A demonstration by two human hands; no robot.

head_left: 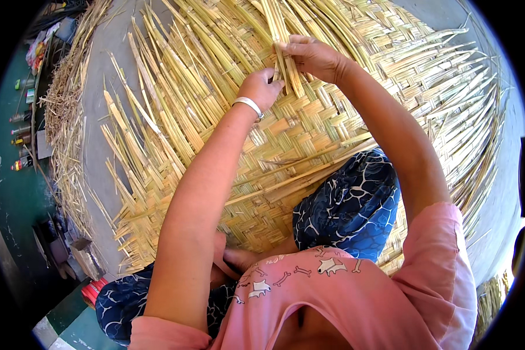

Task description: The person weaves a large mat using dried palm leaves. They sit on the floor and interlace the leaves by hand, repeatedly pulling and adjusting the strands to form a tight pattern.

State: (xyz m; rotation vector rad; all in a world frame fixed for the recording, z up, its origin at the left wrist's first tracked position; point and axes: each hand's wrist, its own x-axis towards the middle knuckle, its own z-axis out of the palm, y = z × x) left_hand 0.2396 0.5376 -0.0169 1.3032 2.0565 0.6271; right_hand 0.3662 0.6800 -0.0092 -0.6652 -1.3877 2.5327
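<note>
Beyond the ragged-edged mat (318, 122) lies grey floor (104, 76).

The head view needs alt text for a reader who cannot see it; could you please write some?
The left hand and right hand hold yellow reed strips over a partly woven mat. Also visible: a white wrist bracelet, a pink printed shirt and blue patterned trousers.

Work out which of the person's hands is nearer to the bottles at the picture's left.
Left. The left hand, at the strips, is right of the bottles; the right hand, also at the strips, is farther right.
</note>
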